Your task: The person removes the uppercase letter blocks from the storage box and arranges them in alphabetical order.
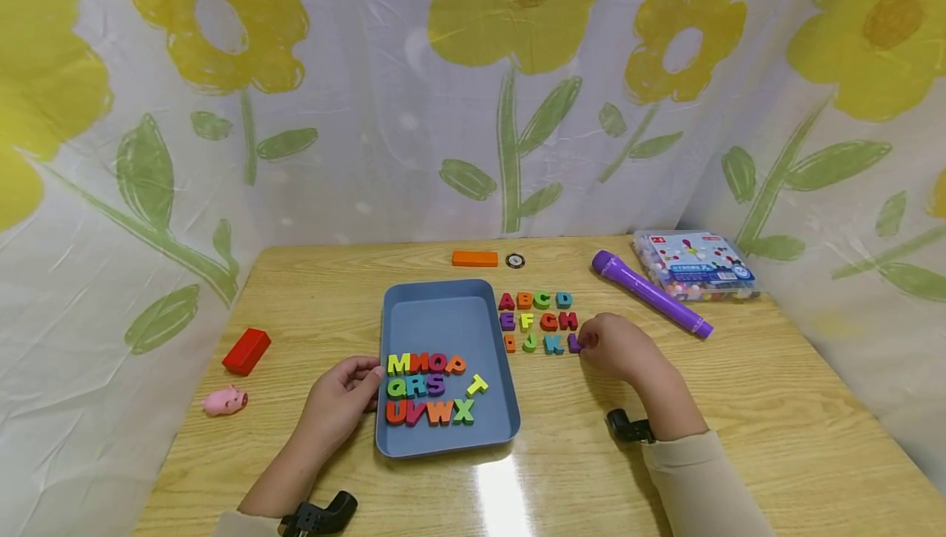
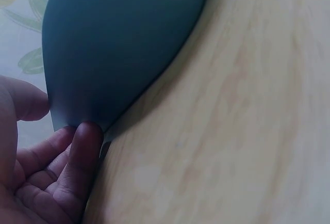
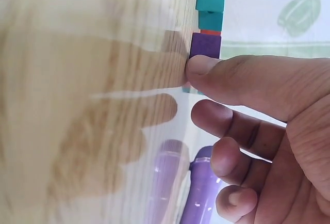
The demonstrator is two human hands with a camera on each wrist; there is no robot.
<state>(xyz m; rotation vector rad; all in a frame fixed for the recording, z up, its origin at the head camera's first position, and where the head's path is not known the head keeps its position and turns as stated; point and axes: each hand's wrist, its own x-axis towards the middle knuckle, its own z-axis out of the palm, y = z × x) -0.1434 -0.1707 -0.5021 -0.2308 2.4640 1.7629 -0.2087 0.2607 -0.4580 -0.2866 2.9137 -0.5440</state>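
My left hand (image 1: 343, 393) holds the left side of a blue-grey tray (image 1: 443, 319). In the left wrist view the thumb is at the rim and curled fingers (image 2: 85, 146) touch the outer wall. Inside the tray lie coloured letters, M to X, with a yellow T (image 1: 476, 386) tilted apart. Right of the tray, letters A to L stand in three rows. At the end of the lowest row my right hand (image 1: 617, 346) pinches a purple letter L (image 3: 205, 46). Its thumb presses the letter; the index finger is hidden. A teal letter K (image 1: 553, 344) stands beside it.
A purple microphone (image 1: 650, 293) and a clear box of coloured pieces (image 1: 695, 266) lie at the back right. An orange block (image 1: 475, 259) and a round disc (image 1: 515, 260) lie behind the tray. At left are a red block (image 1: 247, 351) and a pink pig (image 1: 225, 401).
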